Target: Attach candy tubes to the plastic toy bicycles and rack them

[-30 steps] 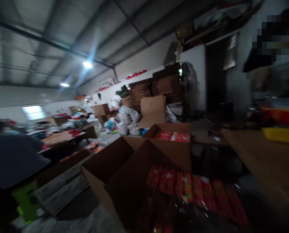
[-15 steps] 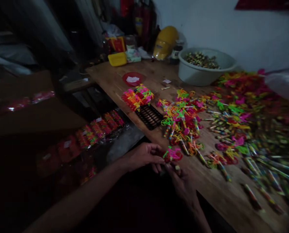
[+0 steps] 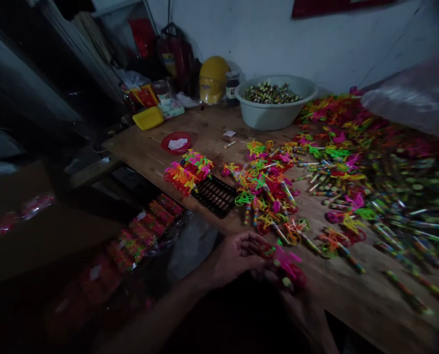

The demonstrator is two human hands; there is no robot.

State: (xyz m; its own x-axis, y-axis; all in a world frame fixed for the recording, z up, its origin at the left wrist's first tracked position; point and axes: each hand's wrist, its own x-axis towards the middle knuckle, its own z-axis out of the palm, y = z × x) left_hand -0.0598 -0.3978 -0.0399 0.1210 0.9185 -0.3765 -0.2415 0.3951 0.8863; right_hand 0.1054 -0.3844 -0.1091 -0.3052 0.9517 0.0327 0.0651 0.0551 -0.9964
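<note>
Close to the table's front edge, my two hands meet over small plastic toy bicycles, blurred by motion. My left hand (image 3: 237, 258) has its fingers curled and its thumb stretched toward a red and green piece (image 3: 268, 250) at its fingertips. My right hand (image 3: 302, 305), lower and to the right, is closed round small patterned tubes with pale ends (image 3: 287, 282); a pink and red toy bicycle (image 3: 289, 263) sits above them. The right fingers are partly hidden. Beyond the hands lies a pile of bright toy bicycles with tubes (image 3: 267, 182).
A black plastic basket (image 3: 217, 196) carries a bundle of toy bicycles (image 3: 190, 169) at its left end. Behind are a red dish (image 3: 166, 142), a pale tub (image 3: 274, 115) of tubes and a yellow helmet (image 3: 214, 73). Loose tubes (image 3: 407, 206) cover the right. Packed rows (image 3: 145, 226) lie below left.
The view has swung to the right. My hands are lower and further right in it; the pink toy bicycle now lies over my right hand, where pale tube ends show.
</note>
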